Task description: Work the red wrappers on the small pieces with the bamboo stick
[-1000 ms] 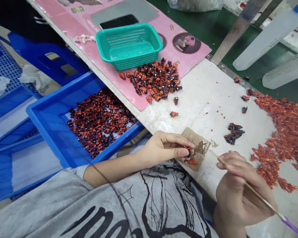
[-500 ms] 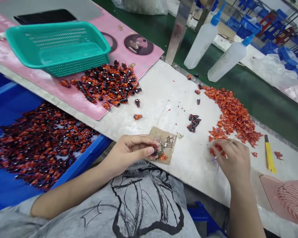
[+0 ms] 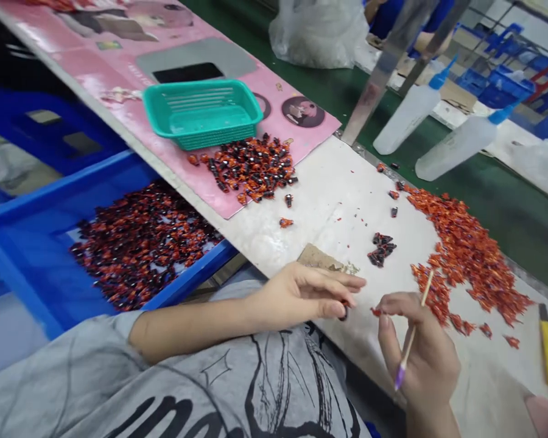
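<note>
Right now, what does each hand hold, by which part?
The left hand holds a small dark piece, part unclear; the right hand holds a small red piece by one end and a thin, purple-ended wooden stick around its middle.

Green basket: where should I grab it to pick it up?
Probably by the rim at its two short ends, coming from above with a hand on each. The green basket stands upright and widens toward that rim, so fingers could hook under. A heap of orange-and-black pieces sits along its near side, making that way awkward.

Bright, diffuse light, faint glare on the white tabletop [image 3: 322,210], slight overall blur.
</note>
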A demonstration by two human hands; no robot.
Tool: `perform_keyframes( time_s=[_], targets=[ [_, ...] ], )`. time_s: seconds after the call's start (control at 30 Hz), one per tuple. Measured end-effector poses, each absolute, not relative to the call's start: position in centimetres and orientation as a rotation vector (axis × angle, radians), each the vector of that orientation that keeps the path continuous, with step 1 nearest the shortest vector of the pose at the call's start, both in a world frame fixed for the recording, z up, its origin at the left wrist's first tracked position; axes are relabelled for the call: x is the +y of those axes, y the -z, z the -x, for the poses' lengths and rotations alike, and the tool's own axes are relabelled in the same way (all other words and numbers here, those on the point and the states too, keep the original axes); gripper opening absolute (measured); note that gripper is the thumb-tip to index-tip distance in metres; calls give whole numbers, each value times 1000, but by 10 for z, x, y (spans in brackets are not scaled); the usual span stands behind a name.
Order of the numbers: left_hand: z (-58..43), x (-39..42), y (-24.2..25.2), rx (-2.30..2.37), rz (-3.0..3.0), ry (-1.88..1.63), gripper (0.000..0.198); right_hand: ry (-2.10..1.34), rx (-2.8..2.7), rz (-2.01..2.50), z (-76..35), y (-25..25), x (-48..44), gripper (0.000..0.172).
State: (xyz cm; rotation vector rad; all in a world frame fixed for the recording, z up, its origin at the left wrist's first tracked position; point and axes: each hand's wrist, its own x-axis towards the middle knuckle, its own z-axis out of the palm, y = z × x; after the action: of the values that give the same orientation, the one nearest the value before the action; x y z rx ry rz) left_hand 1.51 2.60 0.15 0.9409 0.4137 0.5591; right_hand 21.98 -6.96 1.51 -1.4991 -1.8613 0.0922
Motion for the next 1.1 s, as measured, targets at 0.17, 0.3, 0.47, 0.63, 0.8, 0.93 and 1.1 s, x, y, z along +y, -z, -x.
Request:
perform_keyframes(
  time_s=[0.17, 0.3, 0.47, 0.63, 0.8, 0.93, 1.1],
  targets=[
    [-25, 20, -6, 341, -778, -503, 28, -205, -1651, 1330, -196, -6, -71, 26],
    [-28, 19, -6, 358, -703, -530, 32, 143, -1503, 1405, -189, 6, -66, 40],
    [-27, 19, -7, 425, -528, -543, 32, 131, -1491, 1397, -180, 7, -66, 48],
    [-22, 19, -9, 377, -381, -497, 27, -52, -1362, 1345, -172, 2, -66, 48],
    [-20, 16, -6, 513, -589, -782, 22, -115, -1283, 1328, -159, -7, -66, 43],
    [-16, 16, -7, 499, -798, -905, 22, -155, -1369, 1286, -152, -12, -63, 42],
    [-10, 16, -11, 476, -911, -978, 14, -120, -1554, 1266, -149, -16, -59, 34]
  ],
)
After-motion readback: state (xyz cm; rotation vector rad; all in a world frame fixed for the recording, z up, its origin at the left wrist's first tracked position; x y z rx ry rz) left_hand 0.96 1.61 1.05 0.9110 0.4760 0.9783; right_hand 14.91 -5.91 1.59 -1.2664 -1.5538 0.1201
